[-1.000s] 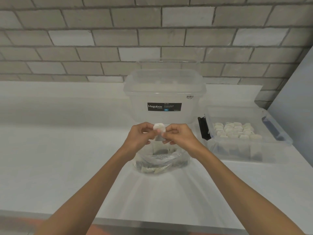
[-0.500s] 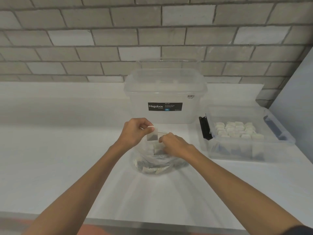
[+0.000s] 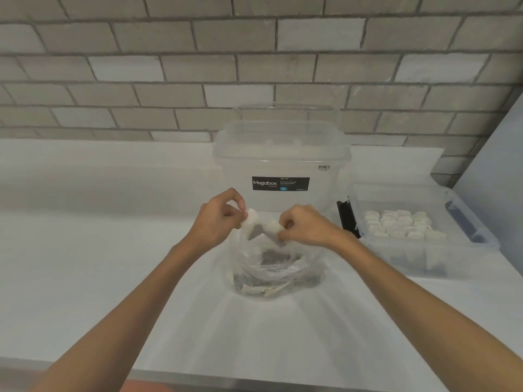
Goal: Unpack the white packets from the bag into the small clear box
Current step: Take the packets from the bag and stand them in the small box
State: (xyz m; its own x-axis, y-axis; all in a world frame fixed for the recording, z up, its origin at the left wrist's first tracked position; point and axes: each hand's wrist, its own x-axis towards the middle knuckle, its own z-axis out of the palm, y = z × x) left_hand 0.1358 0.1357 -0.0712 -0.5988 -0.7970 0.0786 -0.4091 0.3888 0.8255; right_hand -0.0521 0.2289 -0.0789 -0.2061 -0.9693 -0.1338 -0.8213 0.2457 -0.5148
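A clear plastic bag (image 3: 271, 274) stands open on the white counter, with several white packets lying in its bottom. My left hand (image 3: 218, 222) pinches a white packet (image 3: 251, 222) just above the bag's left rim. My right hand (image 3: 307, 226) pinches a second white packet (image 3: 273, 228) above the bag's mouth. The two packets are a little apart. The small clear box (image 3: 469, 244) sits to the right of the bag and holds several rows of white packets (image 3: 402, 224).
A large lidded clear Megabox tub (image 3: 283, 157) stands right behind the bag. A black clip (image 3: 343, 220) sticks out on the small box's left end. A grey brick wall runs along the back, and a pale panel rises at the far right.
One second ago both hands held one packet together. The right hand then dipped into the bag and has come up with a second packet; the left hand kept the first.
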